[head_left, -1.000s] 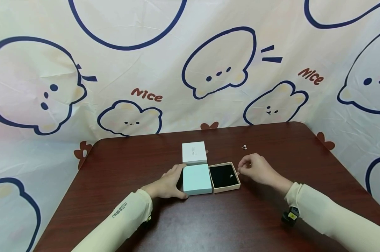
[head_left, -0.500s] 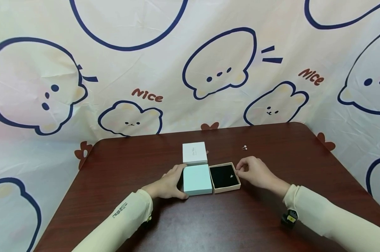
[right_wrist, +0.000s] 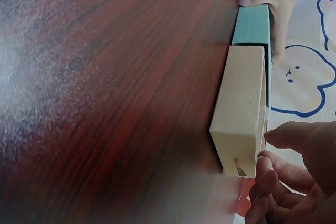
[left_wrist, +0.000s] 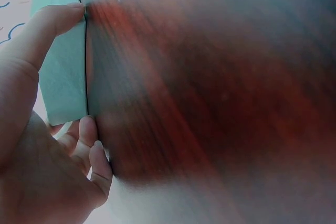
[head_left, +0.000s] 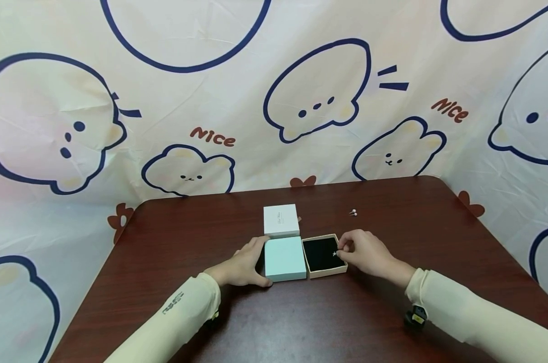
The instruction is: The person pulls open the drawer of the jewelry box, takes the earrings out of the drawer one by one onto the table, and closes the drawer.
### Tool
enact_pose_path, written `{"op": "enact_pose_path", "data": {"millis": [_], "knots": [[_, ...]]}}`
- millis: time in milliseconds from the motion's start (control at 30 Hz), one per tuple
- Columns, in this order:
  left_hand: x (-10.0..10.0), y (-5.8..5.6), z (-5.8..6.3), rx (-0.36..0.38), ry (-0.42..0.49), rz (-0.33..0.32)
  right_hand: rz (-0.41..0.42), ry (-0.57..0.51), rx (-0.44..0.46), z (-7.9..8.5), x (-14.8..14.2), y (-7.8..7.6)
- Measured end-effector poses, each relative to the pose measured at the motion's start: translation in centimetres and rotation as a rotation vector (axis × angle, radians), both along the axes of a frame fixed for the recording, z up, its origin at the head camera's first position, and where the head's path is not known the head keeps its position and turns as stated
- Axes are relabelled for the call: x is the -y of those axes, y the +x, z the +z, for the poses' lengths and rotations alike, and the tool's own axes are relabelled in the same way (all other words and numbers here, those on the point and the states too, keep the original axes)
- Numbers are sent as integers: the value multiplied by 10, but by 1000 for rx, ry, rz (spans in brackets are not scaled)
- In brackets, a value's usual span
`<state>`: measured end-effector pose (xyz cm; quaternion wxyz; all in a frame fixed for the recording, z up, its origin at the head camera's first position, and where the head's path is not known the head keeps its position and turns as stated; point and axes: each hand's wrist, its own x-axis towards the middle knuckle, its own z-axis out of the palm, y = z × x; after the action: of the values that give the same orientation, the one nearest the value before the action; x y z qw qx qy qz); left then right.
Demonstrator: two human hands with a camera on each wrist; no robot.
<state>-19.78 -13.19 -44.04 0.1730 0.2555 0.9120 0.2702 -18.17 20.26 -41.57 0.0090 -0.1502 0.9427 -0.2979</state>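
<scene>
A mint-green box (head_left: 285, 259) stands on the table, its left side against my left hand (head_left: 244, 262). In the left wrist view the thumb lies along one side of this box and fingertips touch its end, so the hand grips it. To its right sits an open cream box tray (right_wrist: 239, 90) with a black pad (head_left: 318, 254). A small silver star-shaped piece (head_left: 335, 254) lies at the pad's right side. My right hand (head_left: 366, 251) reaches over the tray's right rim, curled thumb and fingertips right beside the star; I cannot tell whether they pinch anything.
A white box (head_left: 280, 220) with printed lettering stands behind the mint one. Two small pearl-like studs (head_left: 353, 213) lie farther back on the dark red-brown wooden table (head_left: 283, 322). A cartoon-printed cloth (head_left: 251, 106) hangs behind and along the sides.
My right hand has moved left from beside the tray's right edge to over its pad, fingertips now at the star. The left hand and the mint box stay in place.
</scene>
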Motion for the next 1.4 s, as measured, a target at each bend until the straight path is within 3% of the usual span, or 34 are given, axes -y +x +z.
{"op": "enact_pose_path", "data": {"millis": [333,1000,1400], "knots": [[0,0,0,-3,1,2,32,-6,-21,-2,3,1],[0,1,1,0,-2,4,15,44,-35,-7,7,-2],[0,-1,0,-3,14,5,37,86,-94,-9,8,-1]]}}
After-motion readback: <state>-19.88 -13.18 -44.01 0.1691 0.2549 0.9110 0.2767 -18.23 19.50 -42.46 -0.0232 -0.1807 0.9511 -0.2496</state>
